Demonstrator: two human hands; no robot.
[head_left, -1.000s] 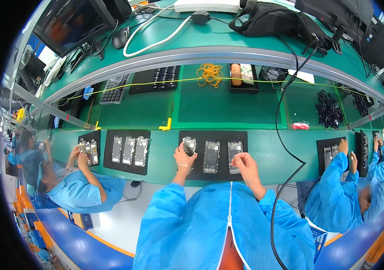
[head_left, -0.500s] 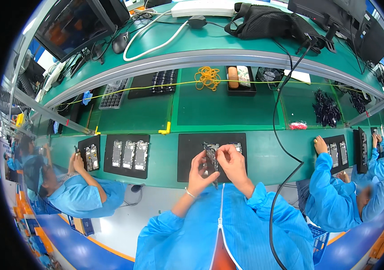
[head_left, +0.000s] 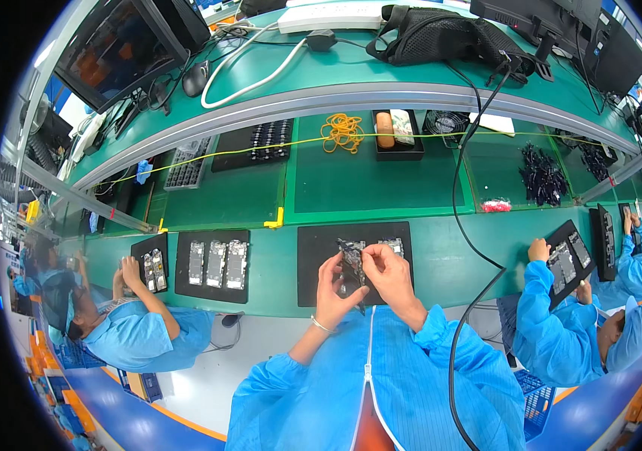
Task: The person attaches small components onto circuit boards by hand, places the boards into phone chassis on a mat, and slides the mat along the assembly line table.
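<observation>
At the centre of the frame, a person's left hand (head_left: 334,295) and right hand (head_left: 389,272) both grip a dark, phone-like circuit assembly (head_left: 352,257), raised over a black tray (head_left: 316,259) on a green workbench (head_left: 435,263). The left fingers and thumb curve around it; the right thumb and forefinger pinch near its upper end. Its finer details are too small to tell. With only fingertips on it, it could slip and drop, and pressing or twisting unevenly could bend it or damage small parts. Just right of the hands, partly covered by them, a second phone-like assembly (head_left: 394,245) lies on the tray, where the right hand could knock it. Right of centre, a black cable (head_left: 503,267) hangs near the blue right sleeve (head_left: 471,364); a wide elbow movement could snag it.
</observation>
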